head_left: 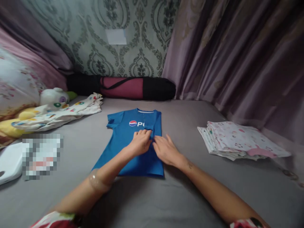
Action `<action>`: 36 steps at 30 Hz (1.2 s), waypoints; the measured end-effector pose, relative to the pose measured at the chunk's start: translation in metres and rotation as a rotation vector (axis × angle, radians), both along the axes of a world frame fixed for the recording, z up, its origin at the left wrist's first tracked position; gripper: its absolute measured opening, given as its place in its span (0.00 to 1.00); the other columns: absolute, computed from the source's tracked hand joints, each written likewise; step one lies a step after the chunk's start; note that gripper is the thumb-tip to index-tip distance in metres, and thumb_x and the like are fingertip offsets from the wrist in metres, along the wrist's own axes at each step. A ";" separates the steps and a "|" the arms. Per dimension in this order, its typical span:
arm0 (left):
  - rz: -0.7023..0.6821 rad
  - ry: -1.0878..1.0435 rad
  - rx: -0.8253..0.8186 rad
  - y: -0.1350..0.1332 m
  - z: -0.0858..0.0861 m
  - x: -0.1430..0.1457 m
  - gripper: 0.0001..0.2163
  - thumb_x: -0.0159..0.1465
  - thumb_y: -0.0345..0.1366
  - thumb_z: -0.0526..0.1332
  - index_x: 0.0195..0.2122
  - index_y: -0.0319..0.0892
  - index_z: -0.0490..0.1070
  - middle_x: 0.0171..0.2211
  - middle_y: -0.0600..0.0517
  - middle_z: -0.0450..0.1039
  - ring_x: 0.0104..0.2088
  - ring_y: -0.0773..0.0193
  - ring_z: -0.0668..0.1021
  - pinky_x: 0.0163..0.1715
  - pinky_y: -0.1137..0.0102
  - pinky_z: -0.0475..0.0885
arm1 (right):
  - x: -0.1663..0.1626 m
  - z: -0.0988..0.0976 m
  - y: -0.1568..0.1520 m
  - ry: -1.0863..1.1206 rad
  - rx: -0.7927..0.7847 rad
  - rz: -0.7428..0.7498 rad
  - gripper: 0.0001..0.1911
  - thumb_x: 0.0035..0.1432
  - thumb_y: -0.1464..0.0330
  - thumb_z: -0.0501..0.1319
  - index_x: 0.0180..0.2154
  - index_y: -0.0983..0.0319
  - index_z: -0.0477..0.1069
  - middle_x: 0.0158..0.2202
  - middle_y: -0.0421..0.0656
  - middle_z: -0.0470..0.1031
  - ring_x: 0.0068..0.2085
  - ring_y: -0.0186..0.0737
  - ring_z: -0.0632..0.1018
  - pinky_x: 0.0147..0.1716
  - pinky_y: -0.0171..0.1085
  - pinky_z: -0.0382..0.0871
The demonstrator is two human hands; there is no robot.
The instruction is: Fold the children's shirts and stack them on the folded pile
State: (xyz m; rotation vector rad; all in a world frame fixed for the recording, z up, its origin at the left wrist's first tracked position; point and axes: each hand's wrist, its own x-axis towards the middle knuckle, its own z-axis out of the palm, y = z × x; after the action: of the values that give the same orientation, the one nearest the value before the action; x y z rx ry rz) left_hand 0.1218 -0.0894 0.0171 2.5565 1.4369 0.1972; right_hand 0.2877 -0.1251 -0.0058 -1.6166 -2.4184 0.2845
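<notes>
A blue T-shirt (pixel 128 144) with a round red, white and blue logo and partly covered white letters lies on the grey bed sheet (pixel 187 126). Its right side is folded inward over the front, and its left sleeve sticks out flat. My left hand (pixel 142 141) rests on the middle of the shirt, its bent fingers closed at the edge of the folded sleeve. Just to its right, my right hand (pixel 166 150) has thumb and forefinger closed at the folded cloth, the little finger held away. My fingertips partly hide the cloth between them.
A stack of folded printed clothes (pixel 237 139) lies at the right. Patterned cloth (pixel 78 110), a white plush toy (pixel 53 96) and a white object (pixel 13 161) lie at the left. A long black and maroon bag (pixel 123 87) runs along the wall; purple curtains (pixel 213 57) hang at the right.
</notes>
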 end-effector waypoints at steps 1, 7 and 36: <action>-0.034 -0.003 -0.003 -0.013 0.000 -0.001 0.17 0.66 0.35 0.52 0.56 0.40 0.62 0.54 0.40 0.67 0.54 0.50 0.70 0.50 0.57 0.65 | 0.000 0.002 0.012 0.001 0.012 -0.032 0.28 0.70 0.63 0.38 0.62 0.67 0.61 0.63 0.52 0.63 0.65 0.45 0.61 0.66 0.52 0.40; -0.215 -0.050 0.039 -0.059 -0.022 0.001 0.26 0.67 0.50 0.52 0.58 0.35 0.62 0.63 0.36 0.59 0.65 0.47 0.59 0.62 0.52 0.55 | -0.014 -0.015 0.083 -0.097 -0.048 -0.137 0.33 0.68 0.60 0.39 0.67 0.75 0.48 0.69 0.54 0.46 0.69 0.49 0.48 0.66 0.49 0.37; -0.330 -0.362 -0.141 -0.063 -0.013 -0.019 0.21 0.71 0.48 0.44 0.62 0.53 0.61 0.64 0.50 0.61 0.65 0.55 0.61 0.64 0.51 0.54 | -0.025 -0.010 0.181 -0.018 -0.069 -0.339 0.31 0.69 0.59 0.33 0.68 0.61 0.46 0.71 0.46 0.44 0.69 0.46 0.46 0.65 0.52 0.39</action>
State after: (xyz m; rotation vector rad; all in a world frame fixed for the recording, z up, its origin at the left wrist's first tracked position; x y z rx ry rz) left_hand 0.1033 -0.1525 0.0037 2.4368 0.8581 0.4590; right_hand 0.2623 0.0555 -0.0159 -2.0273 -2.1166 0.2961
